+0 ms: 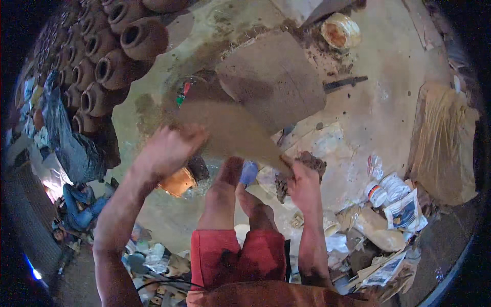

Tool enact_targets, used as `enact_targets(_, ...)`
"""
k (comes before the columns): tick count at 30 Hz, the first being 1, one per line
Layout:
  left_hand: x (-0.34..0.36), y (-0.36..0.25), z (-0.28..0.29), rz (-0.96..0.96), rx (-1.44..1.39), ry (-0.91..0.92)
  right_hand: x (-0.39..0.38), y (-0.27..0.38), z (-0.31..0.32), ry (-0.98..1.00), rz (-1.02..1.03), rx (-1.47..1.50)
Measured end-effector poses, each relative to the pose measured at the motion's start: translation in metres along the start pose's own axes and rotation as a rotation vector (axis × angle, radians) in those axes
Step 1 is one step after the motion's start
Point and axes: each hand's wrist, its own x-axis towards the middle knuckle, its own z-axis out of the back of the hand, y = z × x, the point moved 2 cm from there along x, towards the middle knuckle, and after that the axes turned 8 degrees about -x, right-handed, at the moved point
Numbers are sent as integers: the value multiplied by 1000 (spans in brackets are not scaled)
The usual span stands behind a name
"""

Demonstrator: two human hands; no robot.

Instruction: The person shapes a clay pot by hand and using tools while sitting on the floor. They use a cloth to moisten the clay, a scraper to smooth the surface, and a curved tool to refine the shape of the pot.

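Note:
A thin, flat brown sheet (230,130), blurred by motion, is stretched between my two hands above the floor. My left hand (176,146) is closed on its left edge. Its lower right corner is pinched in my right hand (303,181). I cannot tell whether the sheet is clay or cloth. Beyond it, a broad brown slab or board (279,77) lies on the floor, partly covered by the sheet. Lumps of dark clay (313,162) are just past my right hand. Under my left forearm stands an orange-brown container (179,179).
Rows of round clay pots (146,38) fill the upper left. A stained white bucket (340,30) is at the far right, with a dark bar (347,83) nearer. Plastic-covered material (445,143) lies at right; papers and wrappers (404,210) litter the lower right.

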Motion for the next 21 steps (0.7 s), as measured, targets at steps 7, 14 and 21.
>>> enact_targets(7, -180, -37, -92, 215, -300, -235, -71, 63, -23, 301, 276, -208)
enact_targets(14, -304, -15, -226, 437, -733, -309, -74, 123, -129, 721, 413, -472)
enact_targets(21, -415, 43, -324, 583, -807, -392, -80, 198, -277, 847, 632, -550)
